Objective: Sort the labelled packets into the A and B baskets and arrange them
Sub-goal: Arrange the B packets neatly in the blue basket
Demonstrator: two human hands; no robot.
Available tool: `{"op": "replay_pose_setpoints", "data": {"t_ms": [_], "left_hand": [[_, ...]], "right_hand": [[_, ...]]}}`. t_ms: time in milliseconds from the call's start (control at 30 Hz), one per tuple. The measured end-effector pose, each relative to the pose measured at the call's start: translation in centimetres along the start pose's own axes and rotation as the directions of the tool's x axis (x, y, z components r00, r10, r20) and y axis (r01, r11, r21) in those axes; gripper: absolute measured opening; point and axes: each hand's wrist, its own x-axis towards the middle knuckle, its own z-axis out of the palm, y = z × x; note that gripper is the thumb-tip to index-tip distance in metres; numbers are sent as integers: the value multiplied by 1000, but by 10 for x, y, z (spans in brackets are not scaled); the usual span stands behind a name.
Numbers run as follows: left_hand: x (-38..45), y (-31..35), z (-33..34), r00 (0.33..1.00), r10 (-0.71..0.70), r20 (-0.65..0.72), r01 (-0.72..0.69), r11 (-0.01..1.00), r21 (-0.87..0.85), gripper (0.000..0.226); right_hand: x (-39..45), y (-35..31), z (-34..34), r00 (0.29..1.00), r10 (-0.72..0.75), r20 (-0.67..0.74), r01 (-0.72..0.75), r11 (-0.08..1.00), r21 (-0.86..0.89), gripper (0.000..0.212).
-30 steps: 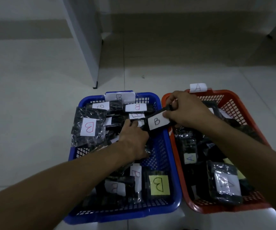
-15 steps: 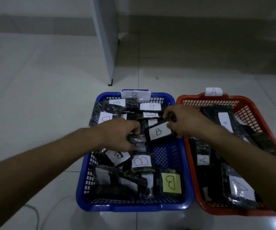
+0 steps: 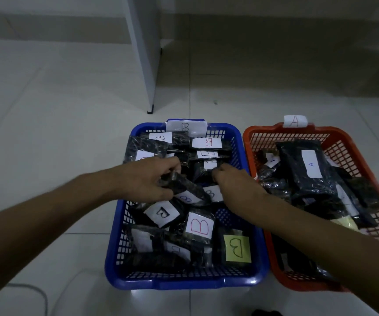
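- left hand (image 3: pixel 147 182): over the middle of the blue basket (image 3: pixel 185 282); a dark packet (image 3: pixel 184 188) with a white B label is pinched at its upper end by curled fingers
- blue basket: B-labelled packets are lain across its whole floor, overlapping and unaligned; B tag on its far rim
- right hand (image 3: pixel 235 183): just right of the held packet, inside the basket's right wall; fingers curled down among packets; what is held, if anything, cannot be told
- red basket (image 3: pixel 334 287): touching the blue basket's right side; A packets piled inside
- handling, judged: film bags, light, soft, slippery; best gripped at an edge, label kept upward
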Motion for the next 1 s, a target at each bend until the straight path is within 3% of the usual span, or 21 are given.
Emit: {"op": "replay_pose_setpoints", "data": {"t_ms": [167, 333, 467, 700, 800, 1000], "left_hand": [[3, -6, 2, 999, -8, -34, 7, 1000, -19, 22], [2, -13, -6, 990, -64, -127, 81, 988, 129, 23], [5, -11, -13, 984, -87, -157, 113, 980, 166, 27], [7, -12, -19, 967, -226, -121, 227, 974, -3, 29], [5, -14, -21, 956, -285, -67, 271, 949, -161, 31], [5, -14, -15, 949, -306, -74, 282, 931, -232, 25]], "right_hand": [[5, 0, -2, 997, -51, 51, 54, 996, -71, 27], [16, -4, 7, 989, -80, 125, 97, 985, -140, 29], [17, -8, 10, 997, -39, 63, 48, 987, -152, 37], [11, -1, 14, 997, -60, -48, 55, 993, -107, 47], [10, -1, 13, 996, -73, -47, 66, 988, -140, 44], [12, -5, 10, 996, -86, 37, 92, 974, -205, 34]]}}
